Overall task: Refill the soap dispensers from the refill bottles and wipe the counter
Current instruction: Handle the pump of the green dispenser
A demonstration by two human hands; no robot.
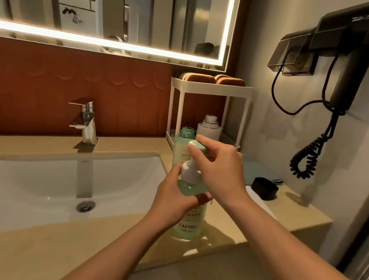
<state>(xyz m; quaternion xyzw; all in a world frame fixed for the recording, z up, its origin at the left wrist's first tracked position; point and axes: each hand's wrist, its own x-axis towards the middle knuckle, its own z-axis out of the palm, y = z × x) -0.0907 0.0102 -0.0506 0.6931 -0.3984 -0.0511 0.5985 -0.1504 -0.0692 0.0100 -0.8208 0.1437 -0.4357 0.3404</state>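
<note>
Gripping the green dispenser (187, 225), upright on the surface (225, 228), the left hand (170, 197) steadies it; the right hand (220, 166) pinches its pump (190, 172). Two uncapped refill bottles (180, 148) stand behind; wiping seems undone.

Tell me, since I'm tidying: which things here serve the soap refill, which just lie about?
Job: clear green pump dispenser, gripped by left hand, right hand on pump; uncapped green bottle; uncapped white bottle; teal cloth.
Lying about: black wall hair dryer; brown sponges; small black case.
</note>
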